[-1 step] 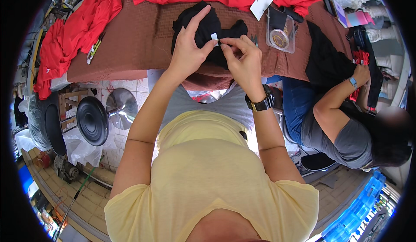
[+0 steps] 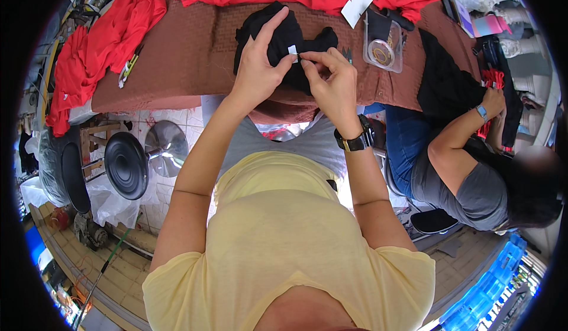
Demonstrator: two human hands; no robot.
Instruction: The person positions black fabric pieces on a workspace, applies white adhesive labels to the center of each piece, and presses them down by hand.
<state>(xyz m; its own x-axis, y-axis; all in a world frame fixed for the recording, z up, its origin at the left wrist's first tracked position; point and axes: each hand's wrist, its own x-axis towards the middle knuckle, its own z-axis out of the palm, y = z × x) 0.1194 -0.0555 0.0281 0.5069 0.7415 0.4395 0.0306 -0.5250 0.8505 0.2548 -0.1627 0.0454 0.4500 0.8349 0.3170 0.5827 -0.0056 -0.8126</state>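
A bunched black garment [image 2: 269, 35] lies at the near edge of the cloth-covered table, with a small white label [image 2: 292, 50] on it. My left hand [image 2: 258, 67] grips the garment; its index finger stretches up over the fabric, its thumb reaches toward the label, and its other fingers are mostly hidden. Just right of the label, my right hand [image 2: 333, 76] is closed in a pinch, thumb and index fingertips together. Whatever is between those tips is too small to make out. Dark thread snips [image 2: 347, 54] rest beside the right hand.
A clear plastic box [image 2: 383, 41] with a round spool-like item stands to the right on the brown tablecloth [image 2: 195, 47]. Red garments [image 2: 109, 41] lie left and at the back. At the right, a co-worker [image 2: 461, 171] handles black and red cloth. A black stool [image 2: 126, 165] stands lower left.
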